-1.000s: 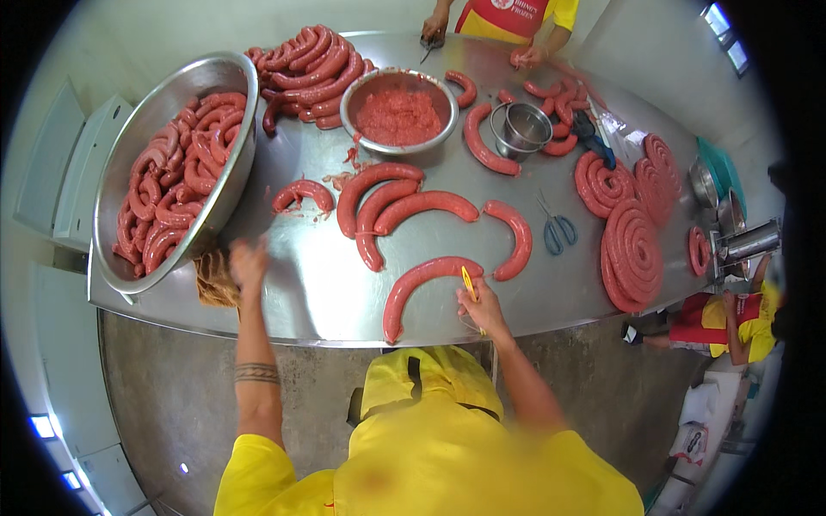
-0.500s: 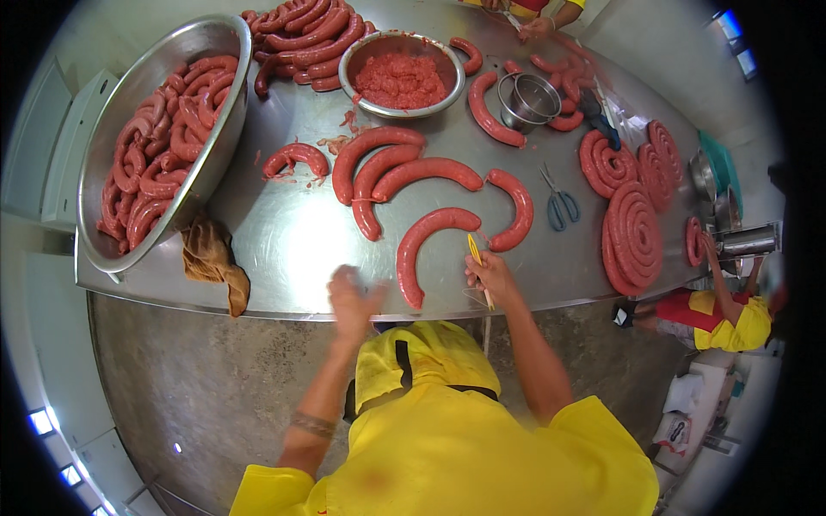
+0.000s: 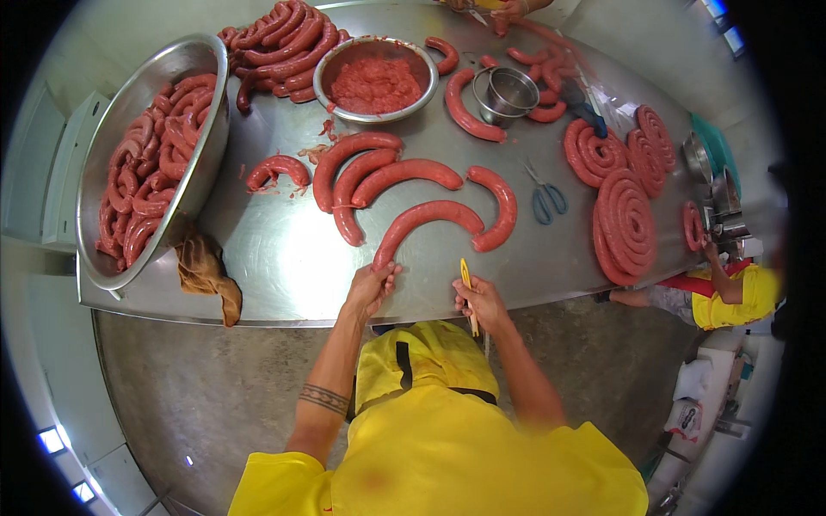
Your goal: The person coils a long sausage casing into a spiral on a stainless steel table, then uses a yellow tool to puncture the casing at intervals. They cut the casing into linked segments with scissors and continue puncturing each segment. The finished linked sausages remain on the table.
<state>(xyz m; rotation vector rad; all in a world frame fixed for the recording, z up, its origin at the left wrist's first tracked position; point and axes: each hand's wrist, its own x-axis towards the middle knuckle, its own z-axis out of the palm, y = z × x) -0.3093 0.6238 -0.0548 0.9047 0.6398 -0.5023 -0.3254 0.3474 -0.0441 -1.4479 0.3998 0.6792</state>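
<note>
Fingers: left hand (image 3: 372,288) clamped on sausage (image 3: 426,222) end at table (image 3: 284,258) front edge; right hand (image 3: 482,299) closed around yellow tool (image 3: 465,277). Big bowl (image 3: 185,64): sausage links. Mid bowl (image 3: 331,69): red mince. Small pot (image 3: 508,90): contents unclear.

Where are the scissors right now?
In the head view the scissors lie flat on the steel table, right of centre, between a curved sausage and the coiled sausages, beyond the right hand.

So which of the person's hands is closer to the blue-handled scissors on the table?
Right. The right hand, gripping a yellow tool, sits at the near table edge, below-left of the scissors. The left hand is farther left, on the end of a curved sausage.
</note>
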